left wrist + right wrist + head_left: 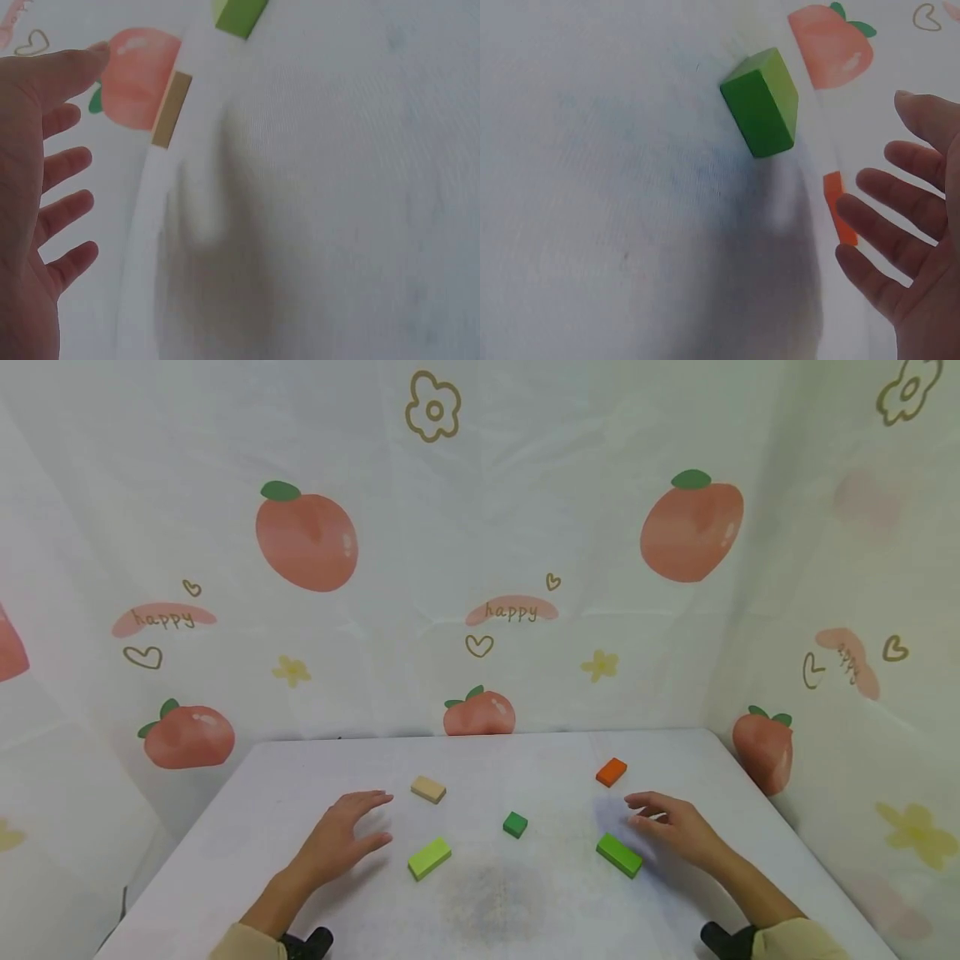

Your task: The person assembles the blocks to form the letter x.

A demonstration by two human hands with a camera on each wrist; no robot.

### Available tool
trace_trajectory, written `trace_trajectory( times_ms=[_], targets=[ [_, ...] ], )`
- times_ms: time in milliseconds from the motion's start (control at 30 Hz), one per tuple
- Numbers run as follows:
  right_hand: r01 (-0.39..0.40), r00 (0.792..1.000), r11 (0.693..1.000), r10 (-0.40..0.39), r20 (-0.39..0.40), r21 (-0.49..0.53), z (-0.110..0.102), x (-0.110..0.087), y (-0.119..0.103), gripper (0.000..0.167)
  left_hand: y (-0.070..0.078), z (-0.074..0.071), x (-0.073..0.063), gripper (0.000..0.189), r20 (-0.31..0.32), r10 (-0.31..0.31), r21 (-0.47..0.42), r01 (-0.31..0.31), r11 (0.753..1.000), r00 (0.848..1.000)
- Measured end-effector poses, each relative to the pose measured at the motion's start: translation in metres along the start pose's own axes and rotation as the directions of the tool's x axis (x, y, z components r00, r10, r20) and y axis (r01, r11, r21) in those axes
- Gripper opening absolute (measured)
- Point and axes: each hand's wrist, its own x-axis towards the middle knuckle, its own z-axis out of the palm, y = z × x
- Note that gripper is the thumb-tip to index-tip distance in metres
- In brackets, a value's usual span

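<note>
My left hand (341, 839) hovers over the left of the table, fingers spread and relaxed, holding nothing. To its right lie a light green block (430, 859) and, farther back, a beige block (428, 790). My right hand (675, 827) is held above the table on the other side, its fingers loosely bent and apart. Nearest to it is a bright green block (619, 856), close but not gripped; the right wrist view shows this block (761, 105) apart from the fingers. Behind that hand lies an orange block (611, 772). A small dark green block (515, 825) sits between the hands.
The white table (555, 910) has a greyish smudge near its front middle. A white cloth (525, 485) with printed peaches, flowers and the word "happy" hangs behind it and along the sides. Dark wrist-worn devices (309, 943) are on both arms, by beige sleeves.
</note>
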Motion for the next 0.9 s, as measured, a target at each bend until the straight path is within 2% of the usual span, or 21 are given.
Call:
trace_trajectory(
  times_ms=[167,267,433,567,733,900],
  targets=[
    [0.005,1.000,1.000,-0.005,0.018,-0.015,0.001,0.002,-0.003,0.033,0.012,0.005,0.005,0.052,0.077,-0.093,-0.066,0.098,0.993,0.993],
    [0.006,1.000,0.999,-0.006,0.015,-0.037,0.002,0.004,-0.006,0.032,0.017,0.007,0.008,0.049,0.097,-0.108,-0.095,0.117,0.989,0.989],
    [-0.006,1.000,0.998,0.008,0.023,-0.068,0.002,0.006,-0.010,0.032,0.023,0.012,0.015,0.039,0.071,-0.082,-0.127,0.090,0.988,0.994],
    [-0.022,0.999,0.996,0.025,0.031,-0.086,0.004,0.008,-0.012,0.031,0.030,0.017,0.020,0.033,0.051,-0.085,-0.150,0.092,0.984,0.995],
    [-0.027,0.999,0.995,0.029,0.028,-0.097,0.007,0.009,-0.017,0.030,0.038,0.024,0.025,0.030,0.033,-0.080,-0.163,0.085,0.983,0.996],
    [-0.045,0.999,0.994,0.048,0.027,-0.100,0.010,0.010,-0.019,0.030,0.045,0.031,0.030,0.028,0.023,-0.048,-0.181,0.051,0.982,0.999]
  ],
)
